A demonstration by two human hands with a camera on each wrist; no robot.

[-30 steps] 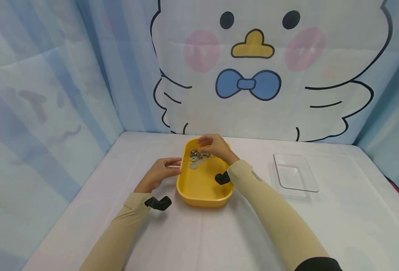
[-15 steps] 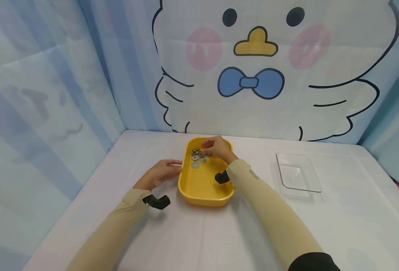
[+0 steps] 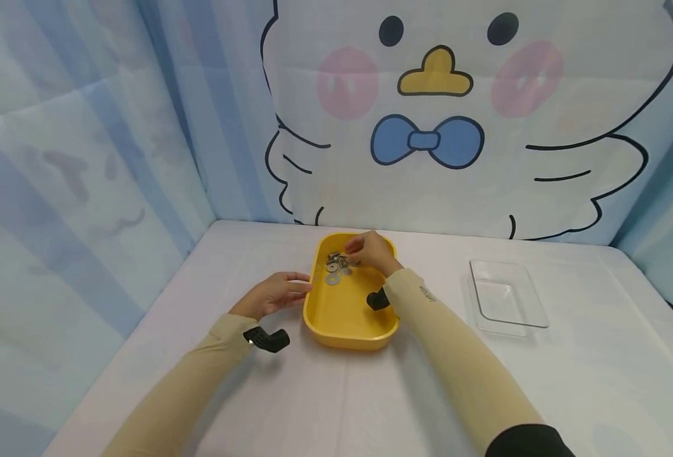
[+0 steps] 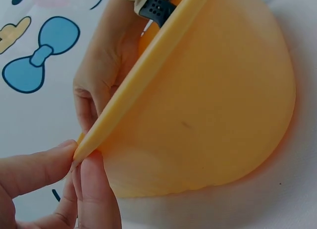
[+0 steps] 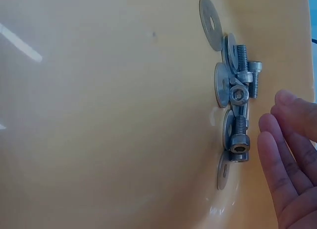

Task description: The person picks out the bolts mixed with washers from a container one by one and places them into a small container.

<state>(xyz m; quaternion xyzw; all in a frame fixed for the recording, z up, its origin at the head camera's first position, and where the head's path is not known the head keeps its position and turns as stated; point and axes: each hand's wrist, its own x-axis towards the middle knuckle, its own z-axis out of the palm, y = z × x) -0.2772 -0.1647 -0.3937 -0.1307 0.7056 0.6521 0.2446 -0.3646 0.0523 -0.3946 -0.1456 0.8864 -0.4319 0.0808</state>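
A yellow tray [image 3: 342,317] stands on the table, with metal washers [image 3: 333,278] and socket-head screws [image 5: 240,140] heaped toward its far end. At the tray's left side my left hand [image 3: 273,294] pinches the rim [image 4: 124,90], thumb on top and fingers against the outer wall. Inside the tray, my right hand [image 3: 373,252] hovers beside the heap. In the right wrist view its fingertips [image 5: 267,122] are apart from the screws, slightly bent, and nothing shows between them and the thumb. Part of the heap is hidden behind the right hand in the head view.
A clear plastic box [image 3: 507,295] sits on the right of the white-covered table [image 3: 587,381]. Behind the table hangs a curtain [image 3: 427,190] with a cartoon print, and another curtain side runs along the left.
My right hand has shifted slightly right and lower within the tray, uncovering more of the heap. The left hand stays at the rim. The head view has drifted a little.
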